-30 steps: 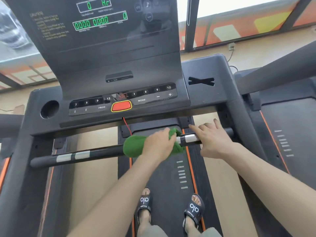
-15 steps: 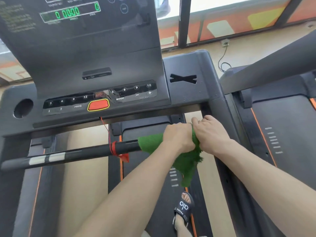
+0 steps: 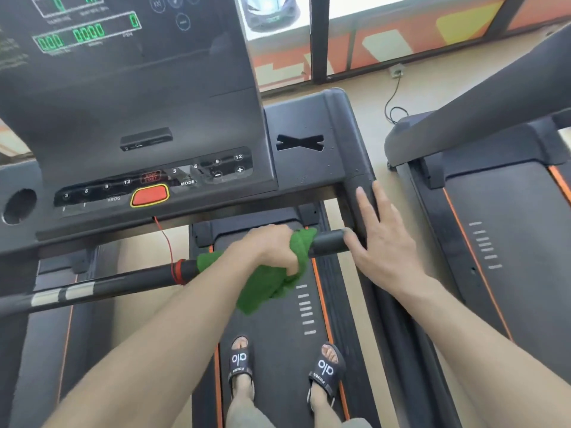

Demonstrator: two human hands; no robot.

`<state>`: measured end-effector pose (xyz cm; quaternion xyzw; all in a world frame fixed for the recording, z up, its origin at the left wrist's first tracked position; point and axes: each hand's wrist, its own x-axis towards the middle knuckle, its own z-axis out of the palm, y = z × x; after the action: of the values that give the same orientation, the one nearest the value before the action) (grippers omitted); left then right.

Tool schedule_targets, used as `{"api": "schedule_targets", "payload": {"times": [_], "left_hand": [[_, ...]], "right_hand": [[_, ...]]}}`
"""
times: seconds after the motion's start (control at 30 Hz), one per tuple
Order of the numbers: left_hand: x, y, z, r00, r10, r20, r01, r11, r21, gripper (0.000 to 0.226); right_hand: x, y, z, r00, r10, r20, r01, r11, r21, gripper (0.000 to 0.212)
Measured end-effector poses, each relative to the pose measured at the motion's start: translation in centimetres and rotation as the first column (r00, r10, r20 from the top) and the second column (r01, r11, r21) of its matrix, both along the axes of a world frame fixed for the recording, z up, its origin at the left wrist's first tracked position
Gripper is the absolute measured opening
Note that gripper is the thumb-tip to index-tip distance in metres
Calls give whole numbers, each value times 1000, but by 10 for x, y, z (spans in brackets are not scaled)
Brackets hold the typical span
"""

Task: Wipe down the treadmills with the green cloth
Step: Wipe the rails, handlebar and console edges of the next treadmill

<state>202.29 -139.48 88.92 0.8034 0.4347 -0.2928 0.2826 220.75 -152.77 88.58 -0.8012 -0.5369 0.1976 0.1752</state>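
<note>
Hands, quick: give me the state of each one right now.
Left hand: closed, holding the green cloth around the black horizontal handlebar.
Right hand: open, flat on the dark grey side rail, holding nothing.

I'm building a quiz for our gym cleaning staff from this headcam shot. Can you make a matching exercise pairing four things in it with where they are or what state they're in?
Column 1
1. green cloth
2. right hand
3. red cord
4. sandals

Column 2
A. flat and open on the side rail
B. on the belt, one beside the other
C. clutched around the crossbar by the left hand
D. hanging from the console to a loop on the crossbar

Pairs: 1-C, 2-A, 3-D, 4-B
</note>
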Motion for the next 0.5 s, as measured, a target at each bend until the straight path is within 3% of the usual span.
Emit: {"api": "schedule_targets", "payload": {"times": [0.07,0.13,0.2,0.27,0.33,0.43,0.5], "left_hand": [[42,-4,-3,998,16,56,-12,998,-66,41],[63,-14,-6,996,24,88,-23,1000,-6,42],[67,-32,-15,989,-16,146,-22,966,256,42],[70,-57,-30,977,-106,188,-30,795,606,49],[80,-76,-42,967,-162,197,-37,676,736,47],[88,-75,-47,961,-185,206,-41,641,766,32],[85,-58,-35,967,-175,186,14,764,645,26]], "right_hand": [[-3,4,-4,999,-35,-32,36,999,24,61],[0,7,-5,991,-57,-118,62,997,44,54],[4,7,-7,985,-63,-161,73,996,59,51],[5,6,-8,981,-61,-183,76,994,76,51],[3,5,-9,983,-59,-175,74,994,83,52],[4,7,-10,985,-73,-156,88,992,86,52],[4,7,-10,987,-78,-137,88,994,68,52]]}}
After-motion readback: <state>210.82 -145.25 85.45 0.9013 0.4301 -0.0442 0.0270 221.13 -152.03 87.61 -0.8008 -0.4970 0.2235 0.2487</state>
